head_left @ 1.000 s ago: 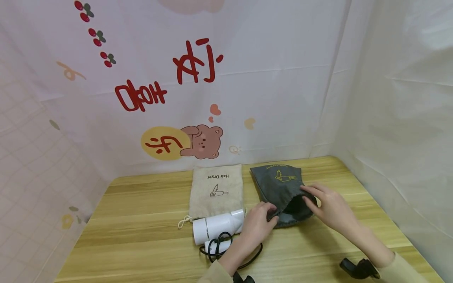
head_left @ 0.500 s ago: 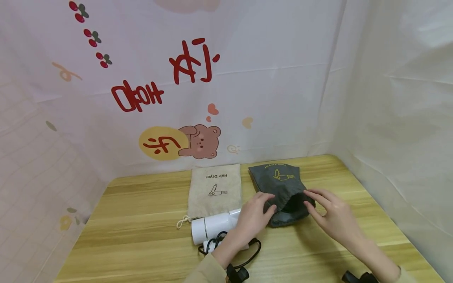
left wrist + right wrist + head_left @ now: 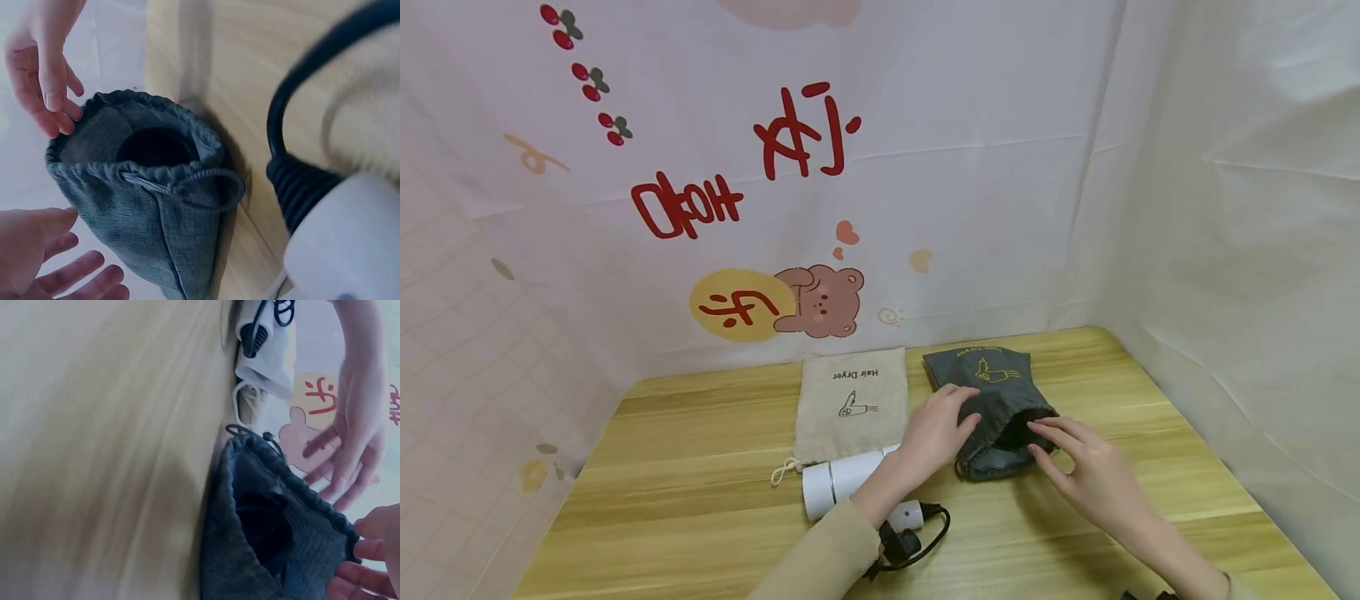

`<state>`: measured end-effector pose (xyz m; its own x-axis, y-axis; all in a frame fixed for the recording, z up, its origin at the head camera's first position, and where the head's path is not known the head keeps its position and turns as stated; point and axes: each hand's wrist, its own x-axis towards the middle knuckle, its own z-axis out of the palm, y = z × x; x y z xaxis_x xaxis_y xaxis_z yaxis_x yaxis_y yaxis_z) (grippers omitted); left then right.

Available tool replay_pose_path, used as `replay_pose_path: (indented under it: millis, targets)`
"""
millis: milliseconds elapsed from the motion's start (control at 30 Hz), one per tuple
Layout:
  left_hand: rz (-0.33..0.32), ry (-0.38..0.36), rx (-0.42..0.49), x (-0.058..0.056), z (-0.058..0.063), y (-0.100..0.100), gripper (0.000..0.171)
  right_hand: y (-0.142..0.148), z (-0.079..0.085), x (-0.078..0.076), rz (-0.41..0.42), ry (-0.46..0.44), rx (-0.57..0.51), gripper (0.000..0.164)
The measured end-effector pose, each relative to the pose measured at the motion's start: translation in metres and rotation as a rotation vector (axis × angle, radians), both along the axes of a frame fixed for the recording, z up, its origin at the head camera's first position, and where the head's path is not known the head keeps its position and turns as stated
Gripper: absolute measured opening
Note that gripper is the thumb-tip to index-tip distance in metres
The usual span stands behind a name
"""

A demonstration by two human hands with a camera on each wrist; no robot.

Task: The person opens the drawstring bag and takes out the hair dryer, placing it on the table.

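Note:
A dark grey drawstring bag [image 3: 997, 400] printed with a yellow hair dryer lies at the back right of the table, its gathered mouth gaping towards me. Inside the mouth sits a dark round shape [image 3: 156, 147]. My left hand [image 3: 934, 429] hovers along the bag's left side; the left wrist view shows its fingers [image 3: 81, 275] spread and holding nothing. At the right edge of the mouth is my right hand [image 3: 1097, 475], thumb and index apart, fingertips right at the rim. A white hair dryer [image 3: 817, 492] lies partly hidden under my left forearm.
Left of the grey bag lies a flat beige drawstring bag [image 3: 852, 425] labelled "Hair Dryer". A black cord [image 3: 942, 537] loops from the white dryer's handle [image 3: 907, 517]. White printed cloth [image 3: 985, 233] rises behind the wooden table [image 3: 685, 467].
Both hands have loosened from the grey bag's rim. The left has moved up and left along the bag, the right slightly down. The bag's mouth stays open.

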<state>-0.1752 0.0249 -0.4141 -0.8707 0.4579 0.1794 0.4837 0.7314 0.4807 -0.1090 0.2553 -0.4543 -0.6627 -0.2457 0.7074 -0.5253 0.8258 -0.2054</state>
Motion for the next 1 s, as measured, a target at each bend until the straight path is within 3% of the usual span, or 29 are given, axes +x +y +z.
replay_pose_path:
  millis: [267, 567, 833, 1000]
  targets:
    - [-0.024, 0.015, -0.110, -0.012, 0.000, 0.009, 0.040, -0.011, -0.010, 0.001, -0.088, -0.146, -0.010, 0.043]
    - [0.055, 0.016, -0.191, -0.025, -0.002, 0.022, 0.039, -0.018, -0.015, -0.005, -0.124, -0.229, -0.028, 0.042]
    - [0.041, -0.003, -0.225, -0.031, -0.008, 0.034, 0.030, -0.017, -0.018, -0.011, -0.172, -0.307, -0.044, 0.040]
    - [0.055, 0.037, -0.181, -0.035, -0.010, 0.034, 0.019, -0.019, -0.020, -0.016, -0.181, -0.312, -0.025, 0.040]
